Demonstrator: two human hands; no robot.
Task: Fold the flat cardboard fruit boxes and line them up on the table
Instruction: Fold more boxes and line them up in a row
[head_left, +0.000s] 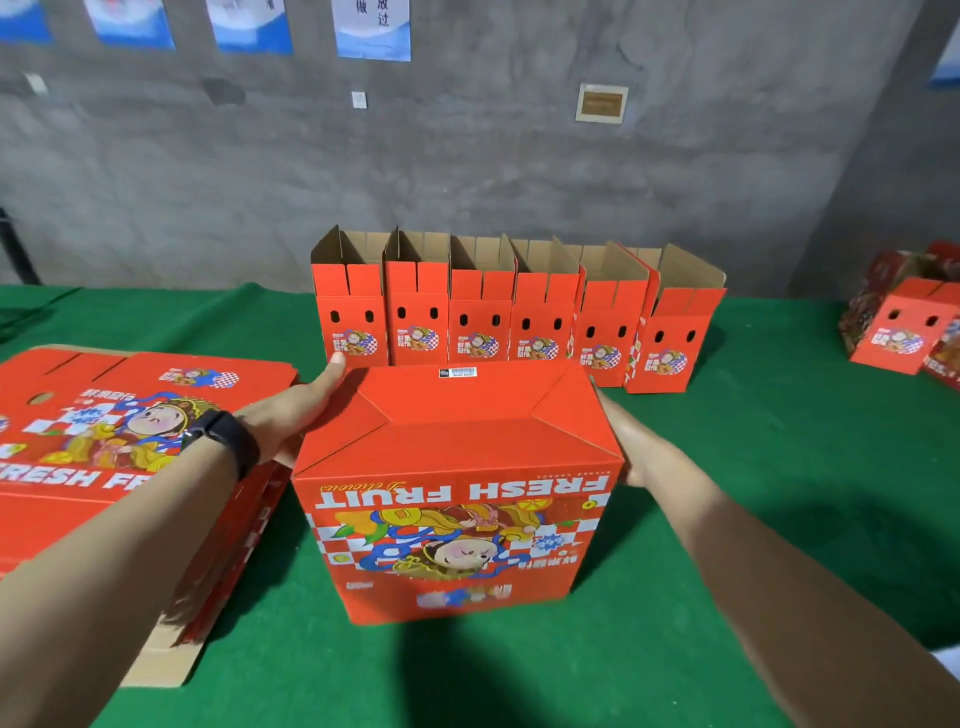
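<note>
Bare green table (779, 441) lies open to the right of the upside-down folded box (457, 467), which sits at centre between the stack of flat boxes (130, 441) and the row of folded boxes (514, 312) at the far edge. The left hand (306, 410) and right hand (634, 441) press flat, fingers straight, against its opposite ends. A grey concrete wall (467, 156) stands behind the table.

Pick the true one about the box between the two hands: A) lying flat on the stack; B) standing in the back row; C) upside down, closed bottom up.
C: the box, pressed between the left hand and right hand, shows closed folded flaps on top, and its FRESH FRUIT print reads inverted.
</note>
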